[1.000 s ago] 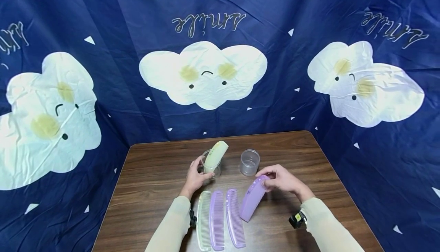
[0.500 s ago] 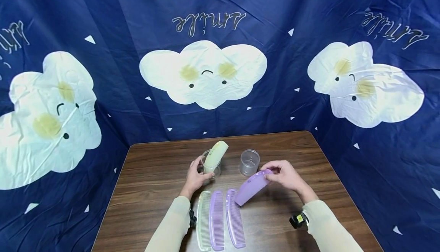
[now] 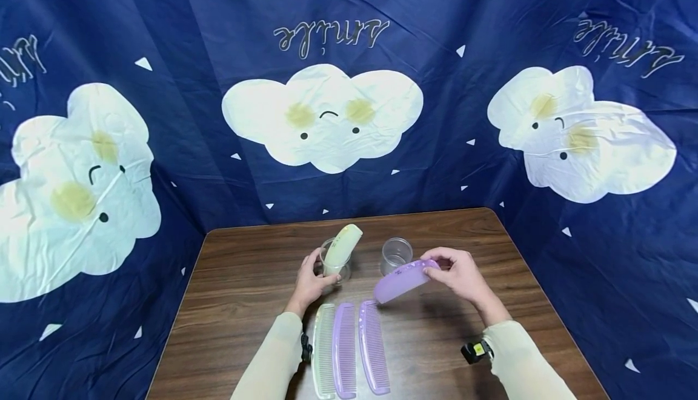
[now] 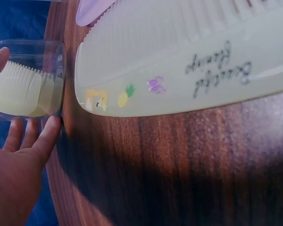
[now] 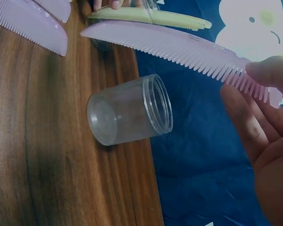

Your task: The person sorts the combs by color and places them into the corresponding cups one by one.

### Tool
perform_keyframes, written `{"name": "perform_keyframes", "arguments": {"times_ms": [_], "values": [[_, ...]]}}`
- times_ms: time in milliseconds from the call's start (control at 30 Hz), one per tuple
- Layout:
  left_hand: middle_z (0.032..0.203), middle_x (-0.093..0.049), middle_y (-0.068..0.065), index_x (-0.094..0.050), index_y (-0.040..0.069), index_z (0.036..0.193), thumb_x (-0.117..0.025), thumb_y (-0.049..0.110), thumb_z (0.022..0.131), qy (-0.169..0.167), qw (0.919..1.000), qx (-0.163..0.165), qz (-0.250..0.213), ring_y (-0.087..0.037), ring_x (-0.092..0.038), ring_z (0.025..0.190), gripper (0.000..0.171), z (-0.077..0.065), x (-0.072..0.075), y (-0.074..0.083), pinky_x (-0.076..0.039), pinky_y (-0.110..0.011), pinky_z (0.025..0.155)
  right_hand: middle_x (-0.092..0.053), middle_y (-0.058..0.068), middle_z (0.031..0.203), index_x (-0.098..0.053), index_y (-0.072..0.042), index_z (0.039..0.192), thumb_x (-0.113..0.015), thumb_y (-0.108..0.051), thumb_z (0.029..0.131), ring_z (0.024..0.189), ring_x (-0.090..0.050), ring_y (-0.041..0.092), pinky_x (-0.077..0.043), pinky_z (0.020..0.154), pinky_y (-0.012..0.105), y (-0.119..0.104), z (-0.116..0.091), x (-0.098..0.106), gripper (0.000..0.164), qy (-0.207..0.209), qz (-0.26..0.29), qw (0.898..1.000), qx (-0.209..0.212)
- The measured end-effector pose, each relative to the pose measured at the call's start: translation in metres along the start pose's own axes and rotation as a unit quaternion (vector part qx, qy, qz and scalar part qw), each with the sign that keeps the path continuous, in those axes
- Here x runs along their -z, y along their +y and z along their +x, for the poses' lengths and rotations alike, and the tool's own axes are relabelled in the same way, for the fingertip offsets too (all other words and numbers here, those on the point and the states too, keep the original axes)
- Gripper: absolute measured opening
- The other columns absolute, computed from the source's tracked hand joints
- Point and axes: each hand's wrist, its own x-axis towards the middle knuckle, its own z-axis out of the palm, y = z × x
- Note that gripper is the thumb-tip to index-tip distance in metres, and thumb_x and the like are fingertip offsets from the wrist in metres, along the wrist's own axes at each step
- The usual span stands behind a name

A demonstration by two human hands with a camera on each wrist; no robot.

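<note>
Pinched by one end between thumb and fingers, a purple comb (image 3: 402, 281) extends leftward from my right hand (image 3: 457, 274). In the right wrist view the comb (image 5: 174, 44) is above the table, its teeth facing down. A clear plastic jar (image 5: 127, 113) with nothing inside stands below it, open end up. My left hand (image 3: 311, 279) grips a second clear jar (image 3: 342, 273) low on its side. In that jar a pale green comb (image 3: 343, 247) leans, its upper end sticking out past the rim. The left wrist view shows thumb and fingers around this jar (image 4: 26, 47).
On the wooden table (image 3: 240, 303), a green comb (image 3: 324, 351) and two purple ones, a middle comb (image 3: 344, 351) and a right-hand comb (image 3: 373, 348), lie side by side between the forearms. A blue curtain (image 3: 327, 194) with clouds closes off the back and sides.
My right hand has moved up and slightly right, lifting the purple comb and swinging it from steep to nearly level, beside the right jar. My left hand and its jar stay put.
</note>
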Motion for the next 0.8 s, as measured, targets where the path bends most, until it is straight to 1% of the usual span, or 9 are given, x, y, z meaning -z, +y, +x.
{"name": "perform_keyframes", "arguments": {"times_ms": [100, 233, 400, 500, 600, 667, 800], "values": [[0.136, -0.052, -0.018, -0.048, 0.016, 0.151, -0.094, 0.014, 0.072, 0.0, 1.0, 0.0, 0.002, -0.036, -0.057, 0.123, 0.091, 0.0, 0.0, -0.001, -0.059, -0.047, 0.098, -0.073, 0.025, 0.089, -0.071, 0.009, 0.099, -0.078, 0.014, 0.08, 0.069, -0.065, 0.007, -0.057, 0.056, 0.02, -0.014, 0.002, 0.004, 0.021, 0.007, 0.015, 1.0, -0.001], [0.135, -0.052, -0.018, -0.049, 0.015, 0.15, -0.094, 0.013, 0.072, 0.003, 1.0, -0.003, 0.0, -0.037, -0.057, 0.123, 0.091, 0.0, 0.0, -0.001, -0.059, -0.047, 0.097, -0.072, 0.023, 0.087, -0.071, 0.008, 0.098, -0.078, 0.014, 0.079, 0.068, -0.063, 0.007, -0.056, 0.055, 0.02, -0.019, 0.004, 0.008, 0.021, 0.032, 0.012, 0.999, -0.001], [0.134, -0.053, -0.019, -0.05, 0.013, 0.149, -0.094, 0.012, 0.071, 0.006, 1.0, -0.005, -0.006, -0.038, -0.057, 0.123, 0.091, 0.0, 0.0, -0.001, -0.06, -0.048, 0.097, -0.071, 0.02, 0.084, -0.071, 0.006, 0.097, -0.08, 0.013, 0.078, 0.069, -0.061, 0.007, -0.054, 0.057, 0.018, -0.019, 0.007, 0.012, 0.022, 0.074, -0.007, 0.997, 0.009], [0.133, -0.053, -0.019, -0.05, 0.013, 0.149, -0.095, 0.011, 0.07, 0.007, 0.9999, -0.004, -0.007, -0.038, -0.058, 0.122, 0.091, 0.001, 0.0, -0.002, -0.059, -0.048, 0.097, -0.071, 0.021, 0.084, -0.07, 0.006, 0.097, -0.08, 0.013, 0.078, 0.071, -0.061, 0.006, -0.053, 0.06, 0.015, -0.018, 0.009, 0.015, 0.022, 0.091, -0.019, 0.995, 0.02], [0.132, -0.053, -0.02, -0.05, 0.012, 0.149, -0.095, 0.012, 0.07, 0.008, 0.9999, -0.005, -0.007, -0.038, -0.058, 0.122, 0.091, 0.001, 0.0, -0.003, -0.059, -0.048, 0.097, -0.071, 0.023, 0.083, -0.07, 0.008, 0.097, -0.079, 0.014, 0.078, 0.07, -0.061, 0.005, -0.052, 0.06, 0.013, -0.018, 0.011, 0.017, 0.022, 0.108, -0.024, 0.994, 0.028], [0.132, -0.053, -0.02, -0.05, 0.012, 0.149, -0.094, 0.011, 0.07, 0.008, 0.9999, -0.005, -0.009, -0.038, -0.058, 0.121, 0.091, 0.001, 0.0, -0.003, -0.059, -0.048, 0.097, -0.07, 0.023, 0.083, -0.07, 0.009, 0.097, -0.079, 0.015, 0.078, 0.069, -0.06, 0.005, -0.051, 0.059, 0.013, -0.018, 0.012, 0.019, 0.022, 0.119, -0.025, 0.992, 0.028], [0.133, -0.053, -0.02, -0.05, 0.012, 0.149, -0.094, 0.011, 0.071, 0.008, 0.9999, -0.002, -0.013, -0.037, -0.058, 0.122, 0.09, 0.001, -0.001, -0.002, -0.059, -0.049, 0.098, -0.07, 0.024, 0.083, -0.07, 0.009, 0.097, -0.078, 0.016, 0.078, 0.069, -0.06, 0.005, -0.05, 0.06, 0.012, -0.018, 0.016, 0.023, 0.022, 0.142, -0.022, 0.99, 0.012]]}}
